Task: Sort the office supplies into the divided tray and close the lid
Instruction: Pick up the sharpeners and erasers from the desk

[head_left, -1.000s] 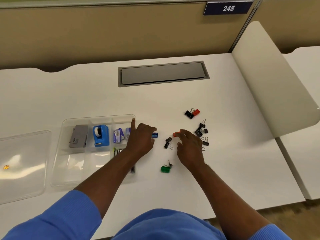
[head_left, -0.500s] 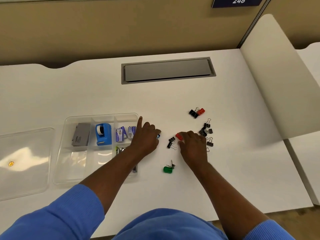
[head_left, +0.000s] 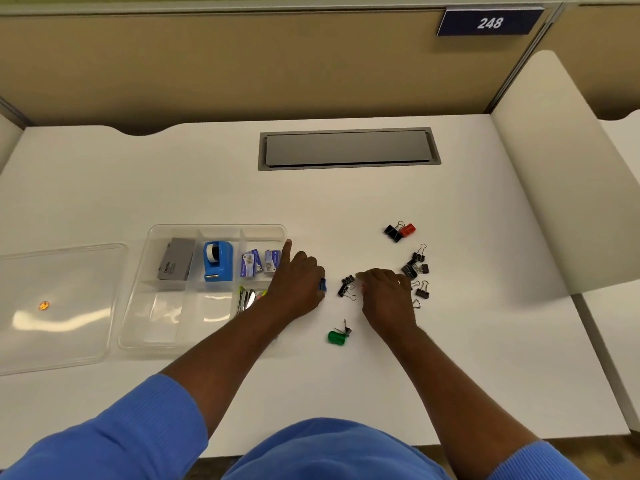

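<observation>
Binder clips [head_left: 348,287] beside the divided tray [head_left: 136,306] are being gathered: a blue clip [head_left: 322,285] is being pinched by the left hand [head_left: 298,284], and the right hand [head_left: 386,292] is being curled over a red one, grip hidden. Next, dropping into a compartment is being called for.

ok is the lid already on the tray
No, the clear lid lies flat on the desk to the left of the open divided tray.

Office cubicle desk, as I see it.
I'm at a white desk [head_left: 207,188] with a cable hatch [head_left: 348,148], tan partition panels [head_left: 221,64] and a numbered plate, 248 [head_left: 489,22].
</observation>
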{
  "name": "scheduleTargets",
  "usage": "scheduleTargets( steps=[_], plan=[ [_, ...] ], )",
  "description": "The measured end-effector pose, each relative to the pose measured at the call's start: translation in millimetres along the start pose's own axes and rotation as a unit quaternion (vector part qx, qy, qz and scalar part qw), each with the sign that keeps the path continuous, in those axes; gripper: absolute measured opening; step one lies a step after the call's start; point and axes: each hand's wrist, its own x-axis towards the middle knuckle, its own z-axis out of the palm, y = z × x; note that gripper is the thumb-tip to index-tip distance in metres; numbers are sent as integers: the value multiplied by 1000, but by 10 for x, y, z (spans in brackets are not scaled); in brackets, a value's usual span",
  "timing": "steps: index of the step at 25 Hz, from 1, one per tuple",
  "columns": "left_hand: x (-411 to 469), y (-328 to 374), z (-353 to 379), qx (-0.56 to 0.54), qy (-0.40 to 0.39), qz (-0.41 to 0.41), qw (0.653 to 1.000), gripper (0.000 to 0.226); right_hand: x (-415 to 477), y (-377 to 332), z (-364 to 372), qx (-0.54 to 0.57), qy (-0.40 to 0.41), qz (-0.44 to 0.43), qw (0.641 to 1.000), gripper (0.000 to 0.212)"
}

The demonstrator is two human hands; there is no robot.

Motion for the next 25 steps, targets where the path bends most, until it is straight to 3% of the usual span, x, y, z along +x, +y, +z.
scheduleTargets(
  steps=[3,8,13,19,25],
  plan=[
    [-67,22,-74,-26,16,-23,999,32,18,-2,-48,8,-22,12,1000,42],
    [-226,73,-129,-58,37,-55,996,29,-101,22,-100,-14,-101,-1,995,67],
    [-412,156,-115,-80,54,-82,992,27,-149,90,-74,-15,-100,-17,995,40],
    [-650,176,-114,-87,109,-115,984,33,-156,-18,-187,69,11,-26,997,27],
    [-865,-188,-209,-104,123,-109,981,39,-52,-728,-289,117,120,-33,985,20]
  ],
)
